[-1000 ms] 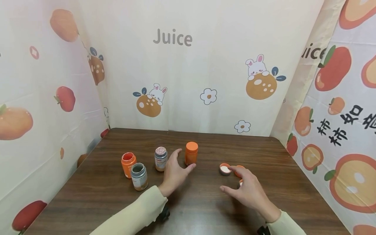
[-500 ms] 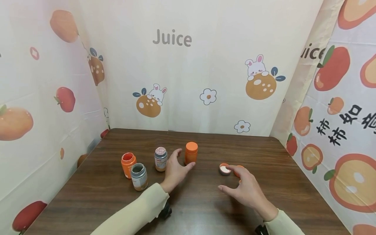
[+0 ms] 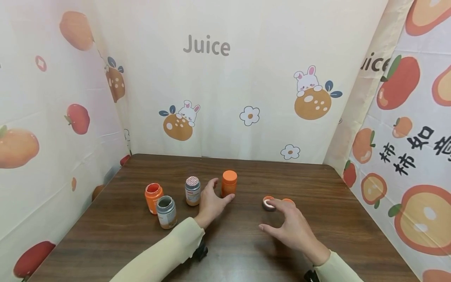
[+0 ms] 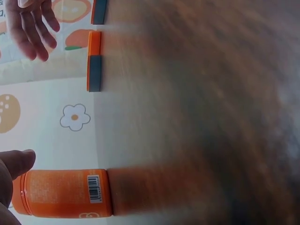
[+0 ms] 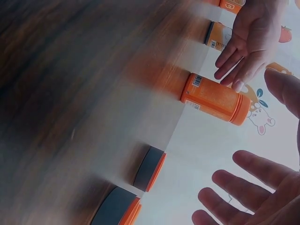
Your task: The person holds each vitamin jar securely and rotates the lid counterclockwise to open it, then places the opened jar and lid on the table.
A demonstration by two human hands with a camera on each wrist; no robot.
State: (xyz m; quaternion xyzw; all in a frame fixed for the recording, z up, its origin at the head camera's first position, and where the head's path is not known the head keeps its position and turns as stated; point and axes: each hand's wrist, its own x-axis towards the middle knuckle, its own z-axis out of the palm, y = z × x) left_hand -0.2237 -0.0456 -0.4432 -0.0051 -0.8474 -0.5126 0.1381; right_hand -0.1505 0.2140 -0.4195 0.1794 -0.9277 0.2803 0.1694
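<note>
An orange bottle [image 3: 229, 187] with its orange lid on stands upright near the middle of the table. Beside it, on the left, is my left hand [image 3: 212, 204], thumb and fingers apart in a loose curve; whether any finger touches the bottle I cannot tell. My right hand [image 3: 294, 228] hovers at the right, fingers spread, holding nothing. Below its fingertips lie loose lids: a dark-sided one [image 3: 269, 204] with an orange rim and white inside, and an orange one [image 3: 289, 201] partly hidden by the hand. The right wrist view shows a grey lid [image 5: 149, 168] standing clear of the fingers.
Left of my left hand stands a grey-necked bottle [image 3: 192, 192] with a printed seal on its mouth. Farther left are two lidless bottles, one orange [image 3: 153, 199], one grey [image 3: 167, 213]. Printed cloth [image 3: 218, 86] hangs behind the wooden table [image 3: 246, 250].
My right hand has shifted slightly left over the lids, covering more of them. The left hand has barely moved beside the orange bottle. Bottles and lids stay in place.
</note>
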